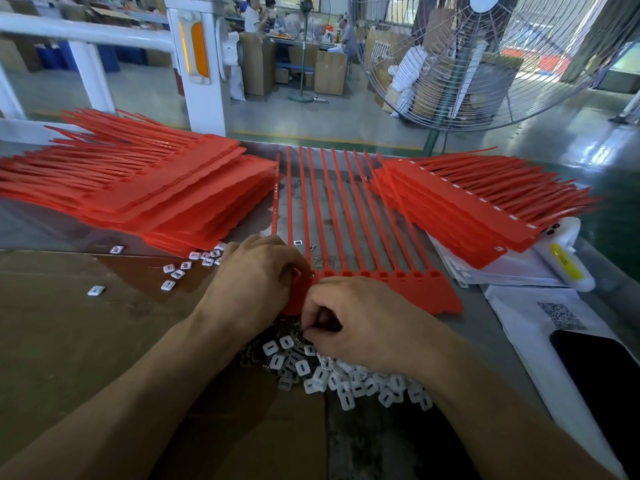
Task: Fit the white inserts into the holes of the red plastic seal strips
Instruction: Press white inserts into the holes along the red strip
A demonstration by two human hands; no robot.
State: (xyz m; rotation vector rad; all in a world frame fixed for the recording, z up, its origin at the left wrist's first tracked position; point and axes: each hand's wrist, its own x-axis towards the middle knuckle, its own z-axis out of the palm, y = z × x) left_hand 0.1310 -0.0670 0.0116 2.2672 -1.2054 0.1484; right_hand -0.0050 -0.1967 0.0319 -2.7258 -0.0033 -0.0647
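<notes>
Left hand (pixel 256 282) gripped red seal strip sheet (pixel 363 237) at near-left corner; right hand (pixel 360 327) pinched among white inserts (pixel 346 379).

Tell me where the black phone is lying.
In the head view the black phone lies at the far right edge, on white paper with a QR code, right of the right hand.

The flat plastic seal strips (pixel 349 216) are bright red, same as both side stacks (pixel 145 188). The small square inserts (pixel 349 382) are white with dark slots. There's brown cardboard (pixel 69 341) on the grey tabletop (pixel 485 327), and a white sheet with a black QR pattern (pixel 561 315).
</notes>
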